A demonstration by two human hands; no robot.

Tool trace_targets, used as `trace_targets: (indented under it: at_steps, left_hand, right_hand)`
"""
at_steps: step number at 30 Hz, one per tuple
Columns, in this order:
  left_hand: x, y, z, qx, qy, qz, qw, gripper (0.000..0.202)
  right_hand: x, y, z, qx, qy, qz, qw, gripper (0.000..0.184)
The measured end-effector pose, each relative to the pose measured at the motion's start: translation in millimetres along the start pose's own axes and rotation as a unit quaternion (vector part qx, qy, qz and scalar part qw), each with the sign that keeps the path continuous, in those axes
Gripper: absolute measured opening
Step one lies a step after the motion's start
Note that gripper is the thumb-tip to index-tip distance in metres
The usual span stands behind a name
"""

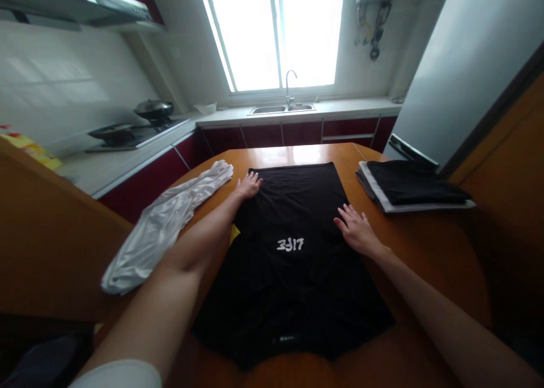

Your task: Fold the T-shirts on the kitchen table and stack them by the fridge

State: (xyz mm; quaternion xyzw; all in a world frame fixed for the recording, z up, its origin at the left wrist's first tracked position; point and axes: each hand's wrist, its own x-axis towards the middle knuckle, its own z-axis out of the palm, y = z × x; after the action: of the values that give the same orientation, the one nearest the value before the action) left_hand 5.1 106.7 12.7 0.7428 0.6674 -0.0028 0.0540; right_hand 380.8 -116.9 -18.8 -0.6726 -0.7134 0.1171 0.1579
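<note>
A black T-shirt (293,286) lies spread out on the wooden table, its hem toward the window and its neck toward me. White lettering shows near its middle, upside down from here. My left hand (249,185) rests with its fingers stretched out on the far left corner of the shirt. On the right edge, my right hand (357,229) lies with fingers spread on the cloth. A small yellow patch (235,234) shows at the shirt's left side, beside my left forearm; I cannot tell what it is.
On the table's left lies a crumpled white garment (170,218). A stack of folded clothes (419,184), black on top, sits at the right on the wooden table (442,252). Beyond are a counter with a sink (280,109), a stove with pans (153,109) and a fridge (467,65).
</note>
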Motion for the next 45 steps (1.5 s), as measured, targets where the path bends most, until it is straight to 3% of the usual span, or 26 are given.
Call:
trace_targets:
  at_steps: [4, 9, 12, 15, 18, 21, 23, 27, 32, 35, 38, 42, 45]
  left_hand:
    - [9, -7, 9.8, -0.004, -0.027, -0.003, 1.000, 0.067]
    - [9, -14, 14.8, -0.019, 0.002, -0.006, 1.000, 0.069]
    - [5, -11, 9.4, -0.044, 0.019, -0.009, 0.999, 0.073]
    - [-9, -1, -4.3, -0.064, 0.075, 0.017, 0.995, 0.072]
    - [-48, 10, -24.3, -0.062, 0.154, 0.085, 0.982, 0.067]
    - [-115, 14, -46.3, -0.083, 0.212, 0.190, 0.955, 0.062]
    - [-168, 12, -58.9, -0.127, 0.190, 0.261, 0.938, 0.052]
    - [-272, -1, -71.3, -0.178, 0.116, 0.317, 0.924, 0.035]
    - [-368, -19, -57.4, -0.156, -0.008, 0.337, 0.929, 0.025]
    - [-404, -27, -39.5, -0.147, -0.029, 0.345, 0.927, 0.025]
    - [-425, -31, -22.1, -0.143, -0.013, 0.354, 0.924, 0.026]
    - [-438, -31, -4.8, -0.126, 0.032, 0.380, 0.916, 0.025]
    - [-440, -26, 4.5, -0.086, 0.078, 0.397, 0.910, 0.025]
  right_hand:
    - [1, 1, 1, -0.006, -0.002, -0.006, 1.000, 0.059]
    - [1, 2, 2, -0.019, -0.006, -0.006, 1.000, 0.060]
    - [1, 2, 2, -0.017, -0.006, -0.008, 1.000, 0.061]
    - [1, 1, 1, -0.008, -0.008, -0.004, 1.000, 0.060]
    - [0, 0, -3, 0.012, 0.002, 0.000, 1.000, 0.058]
    - [-2, -5, -12, 0.044, 0.041, -0.018, 0.998, 0.056]
    - [-4, -10, -25, 0.077, 0.084, -0.038, 0.993, 0.054]
    - [-18, -28, -62, 0.170, 0.168, -0.095, 0.967, 0.044]
    - [-70, -48, -89, 0.219, 0.148, -0.178, 0.948, 0.028]
    - [-116, -44, -83, 0.195, 0.095, -0.245, 0.945, 0.021]
    - [-159, -33, -71, 0.149, 0.042, -0.291, 0.944, 0.019]
    - [-199, -21, -60, 0.076, -0.010, -0.334, 0.939, 0.017]
    - [-211, -16, -53, 0.023, 0.001, -0.358, 0.933, 0.019]
